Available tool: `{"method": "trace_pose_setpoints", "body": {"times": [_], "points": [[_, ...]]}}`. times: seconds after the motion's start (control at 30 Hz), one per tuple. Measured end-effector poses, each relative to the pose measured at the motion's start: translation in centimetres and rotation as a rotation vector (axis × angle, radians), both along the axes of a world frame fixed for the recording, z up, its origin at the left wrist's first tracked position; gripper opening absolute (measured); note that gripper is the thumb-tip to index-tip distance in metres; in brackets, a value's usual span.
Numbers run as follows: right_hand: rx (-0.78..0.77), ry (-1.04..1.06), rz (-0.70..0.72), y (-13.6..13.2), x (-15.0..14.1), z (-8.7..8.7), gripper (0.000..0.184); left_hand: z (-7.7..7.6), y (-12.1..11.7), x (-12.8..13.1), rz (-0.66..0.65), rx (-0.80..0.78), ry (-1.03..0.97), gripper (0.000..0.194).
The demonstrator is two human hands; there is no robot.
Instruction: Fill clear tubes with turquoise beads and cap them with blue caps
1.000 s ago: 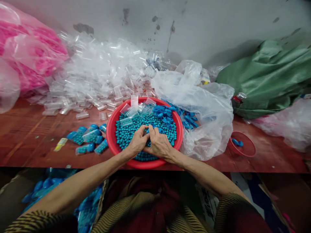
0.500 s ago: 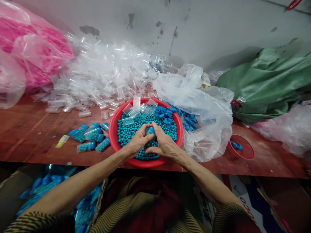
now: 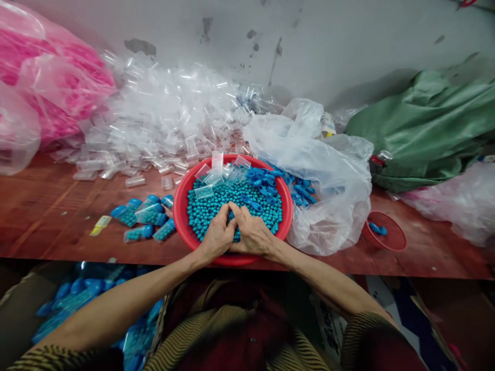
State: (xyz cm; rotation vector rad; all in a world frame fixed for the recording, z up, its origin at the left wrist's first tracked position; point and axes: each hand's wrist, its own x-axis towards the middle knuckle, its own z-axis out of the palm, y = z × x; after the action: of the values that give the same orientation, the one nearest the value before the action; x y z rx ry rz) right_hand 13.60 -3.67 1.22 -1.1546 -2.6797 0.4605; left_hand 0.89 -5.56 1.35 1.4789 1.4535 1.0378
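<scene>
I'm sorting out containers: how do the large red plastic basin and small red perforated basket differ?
The large red plastic basin is wider than the small red perforated basket. The basin's rim is thick; the basket's is thin. The basin holds many round turquoise beads; the basket, a few blue pieces. Both are round and stand on the reddish table.

- We get muted, cool light on the grey wall (image 3: 332, 46), with a soft shadow behind the green sack (image 3: 425, 123).
- White glints streak the clear tubes (image 3: 166, 113); their heap washes out into haze.
- We notice glare on the pink bag (image 3: 54, 77).
- The blue beads (image 3: 204, 211) look fairly distinct to us.
- Under the tabletop (image 3: 50, 216), deep shade swallows detail.
- Towards the sides, we see stretching and softness.
</scene>
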Motion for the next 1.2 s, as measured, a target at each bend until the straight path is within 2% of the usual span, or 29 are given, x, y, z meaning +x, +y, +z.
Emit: {"method": "trace_pose_setpoints", "body": {"times": [0.1, 0.2, 0.27, 0.33, 0.4, 0.47, 0.57, 0.63, 0.73, 0.83, 0.93, 1.1, 1.2], "points": [[-0.066, -0.003, 0.039, 0.1, -0.2, 0.6, 0.092, 0.3, 0.2, -1.1, -0.059, -0.029, 0.096, 0.015], [-0.062, -0.019, 0.037, 1.0, 0.1, 1.2, 0.084, 1.1, 0.2, -4.3, -0.049, -0.026, 0.275, 0.032], [0.013, -0.053, -0.075, 2.2, 0.7, 1.3, 0.073, 2.0, 0.1, -7.6, 0.070, 0.000, 0.444, 0.042], [0.096, -0.133, -0.185, 3.5, 1.3, 1.1, 0.060, 2.8, 0.0, -11.0, 0.235, -0.046, 0.630, 0.044], [0.157, -0.234, -0.221, 4.6, 1.7, 0.7, 0.048, 3.3, 0.0, -13.9, 0.345, -0.138, 0.830, 0.045], [0.189, -0.309, -0.212, 5.3, 1.7, 0.2, 0.036, 3.5, 0.3, -15.3, 0.404, -0.154, 1.011, 0.048], [0.187, -0.358, -0.175, 5.8, 1.4, -0.5, 0.022, 3.4, 1.2, -14.5, 0.401, 0.004, 1.193, 0.047], [0.176, -0.377, -0.160, 5.8, 1.1, -0.6, 0.018, 3.0, 2.2, -12.7, 0.275, 0.115, 1.243, 0.039], [0.175, -0.400, -0.132, 5.7, 0.7, -0.2, 0.017, 2.0, 4.4, -10.0, 0.009, 0.150, 1.254, 0.031], [0.120, -0.428, -0.133, 5.6, 0.8, 0.3, 0.018, 0.6, 6.6, -8.8, -0.145, 0.123, 1.279, 0.026], [0.036, -0.428, -0.198, 5.7, 1.4, 0.5, 0.023, -0.5, 8.0, -8.4, -0.263, 0.072, 1.281, 0.024], [-0.089, -0.267, -0.239, 6.0, 3.6, -0.1, 0.024, -0.9, 7.9, -6.8, -0.375, -0.111, 1.152, 0.026], [-0.285, -0.103, -0.234, 6.6, 4.7, -0.3, 0.023, -1.1, 7.7, -5.2, -0.432, -0.224, 1.059, 0.022]]}}
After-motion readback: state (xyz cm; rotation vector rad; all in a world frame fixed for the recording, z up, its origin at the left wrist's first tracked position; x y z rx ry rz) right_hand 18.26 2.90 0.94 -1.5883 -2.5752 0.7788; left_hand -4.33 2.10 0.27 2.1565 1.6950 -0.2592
